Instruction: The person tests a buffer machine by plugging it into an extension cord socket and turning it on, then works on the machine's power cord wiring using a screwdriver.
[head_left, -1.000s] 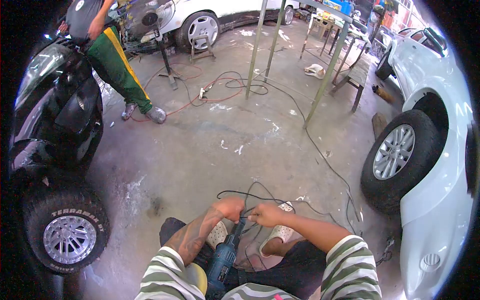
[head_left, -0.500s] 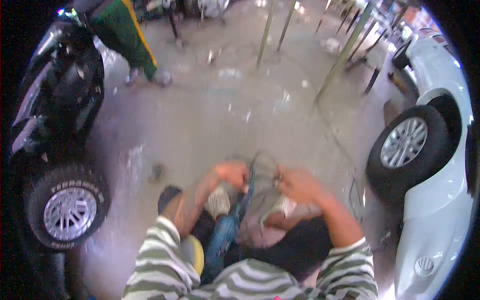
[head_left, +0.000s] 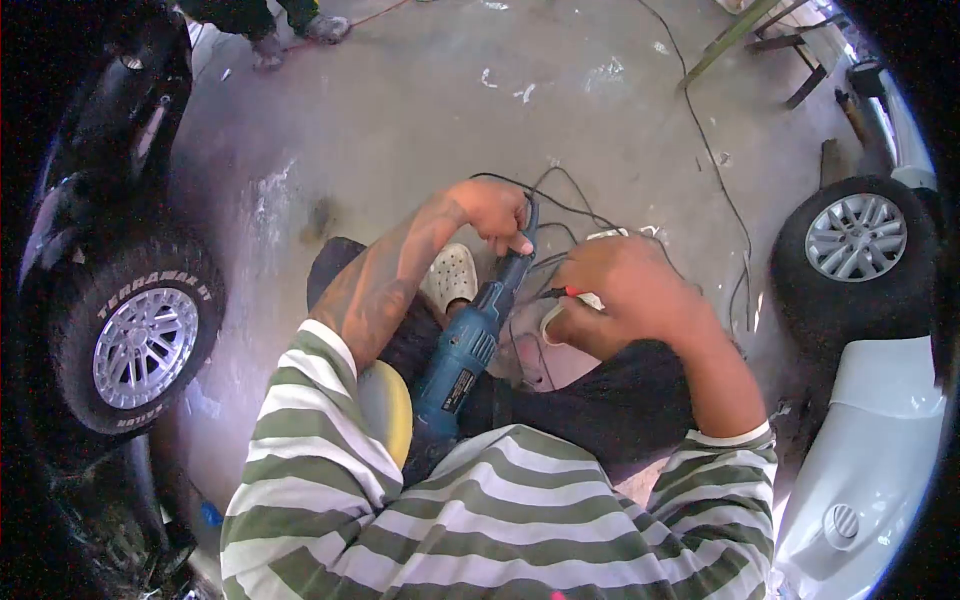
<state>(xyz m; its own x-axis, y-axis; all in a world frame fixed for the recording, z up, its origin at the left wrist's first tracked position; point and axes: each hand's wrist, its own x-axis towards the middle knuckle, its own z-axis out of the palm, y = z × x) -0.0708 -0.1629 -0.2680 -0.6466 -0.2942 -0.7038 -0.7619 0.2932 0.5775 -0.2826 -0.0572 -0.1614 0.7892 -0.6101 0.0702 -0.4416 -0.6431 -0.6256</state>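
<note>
A blue electric polisher (head_left: 460, 360) lies slanted across my lap, its handle end pointing away from me. A round yellow-edged pad (head_left: 398, 410) is at its near end, beside my left forearm. My left hand (head_left: 497, 215) is closed around the rear end of the polisher, where the black power cord (head_left: 570, 208) leaves it. My right hand (head_left: 625, 290), slightly blurred, pinches a thin red-and-black item (head_left: 568, 292) whose kind I cannot make out. It is apart from the polisher, a little to its right.
Black cable (head_left: 735, 205) runs over the concrete floor (head_left: 400, 130). A black vehicle's wheel (head_left: 145, 345) stands at left, a white vehicle's wheel (head_left: 855, 235) at right. Another person's shoes (head_left: 325, 28) show at the top left. A metal stand (head_left: 735, 40) is at the top right.
The view has tilted down, so the polisher and hands appear higher and sharper. The left hand still grips the handle end. The red-and-black item now shows in the right hand.
</note>
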